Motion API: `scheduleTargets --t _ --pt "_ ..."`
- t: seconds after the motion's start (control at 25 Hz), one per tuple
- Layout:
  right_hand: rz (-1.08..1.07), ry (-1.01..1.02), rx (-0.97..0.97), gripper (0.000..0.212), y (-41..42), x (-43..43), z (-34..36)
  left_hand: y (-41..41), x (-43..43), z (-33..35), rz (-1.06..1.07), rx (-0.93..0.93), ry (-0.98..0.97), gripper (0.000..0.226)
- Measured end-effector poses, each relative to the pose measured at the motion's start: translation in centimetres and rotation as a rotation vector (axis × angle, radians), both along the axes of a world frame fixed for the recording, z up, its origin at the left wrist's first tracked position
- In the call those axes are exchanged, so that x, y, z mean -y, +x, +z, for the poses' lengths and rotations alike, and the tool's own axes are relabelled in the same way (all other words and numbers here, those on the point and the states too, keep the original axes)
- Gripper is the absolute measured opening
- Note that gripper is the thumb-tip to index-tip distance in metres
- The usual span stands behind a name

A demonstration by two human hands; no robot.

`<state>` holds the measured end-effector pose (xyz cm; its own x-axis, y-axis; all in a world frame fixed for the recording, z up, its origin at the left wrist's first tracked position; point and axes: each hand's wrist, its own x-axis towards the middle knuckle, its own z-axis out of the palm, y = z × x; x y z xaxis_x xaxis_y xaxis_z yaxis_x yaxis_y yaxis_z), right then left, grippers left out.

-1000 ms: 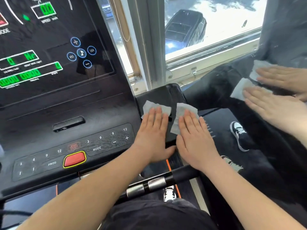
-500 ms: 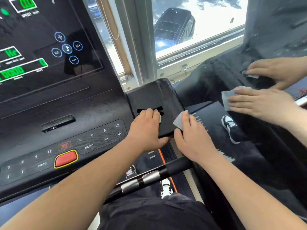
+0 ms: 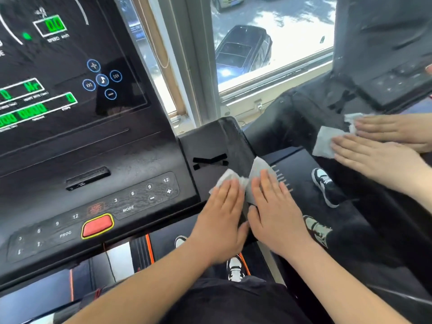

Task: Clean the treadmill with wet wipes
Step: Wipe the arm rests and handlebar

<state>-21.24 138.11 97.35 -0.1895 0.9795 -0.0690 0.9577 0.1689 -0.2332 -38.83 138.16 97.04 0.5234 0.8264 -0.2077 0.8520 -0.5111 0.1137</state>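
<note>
The black treadmill console [image 3: 131, 160] fills the left, with a lit screen and a button panel. Its right side wing [image 3: 210, 141] juts out toward the window. My left hand [image 3: 222, 216] lies flat on the wing's near end, pressing a white wet wipe [image 3: 225, 177] that sticks out past the fingertips. My right hand [image 3: 275, 211] lies flat beside it on the wing's right edge, pressing a second wet wipe [image 3: 259, 166]. The thumbs nearly touch.
A red stop button [image 3: 97, 225] sits on the panel. At the right another person's two hands [image 3: 383, 146] press wipes [image 3: 323, 141] on a neighbouring black treadmill [image 3: 385, 54]. A window [image 3: 268, 43] lies ahead. Shoes [image 3: 326, 185] show below on the belts.
Both my hands slid toward me along the wing, then spread flat again with the wipes showing ahead of the fingers. The other person's hands moved too.
</note>
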Motion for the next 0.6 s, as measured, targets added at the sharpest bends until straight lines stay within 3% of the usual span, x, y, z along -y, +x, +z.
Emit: scheduleTargets --t 0.16,0.4,0.6 --pt "-0.086 -0.043 0.005 0.072 0.7 2.9 -0.3 -0.3 -3.0 0.3 -0.157 0.031 0.041 0.075" --pt "-0.315 -0.119 -0.069 0.067 0.8 6.2 1.5 -0.1 -5.7 0.9 -0.044 0.101 -0.037 0.076" --pt "-0.551 -0.249 -0.067 0.050 0.8 8.9 2.1 4.9 -1.8 1.9 -0.458 0.239 -0.158 0.075"
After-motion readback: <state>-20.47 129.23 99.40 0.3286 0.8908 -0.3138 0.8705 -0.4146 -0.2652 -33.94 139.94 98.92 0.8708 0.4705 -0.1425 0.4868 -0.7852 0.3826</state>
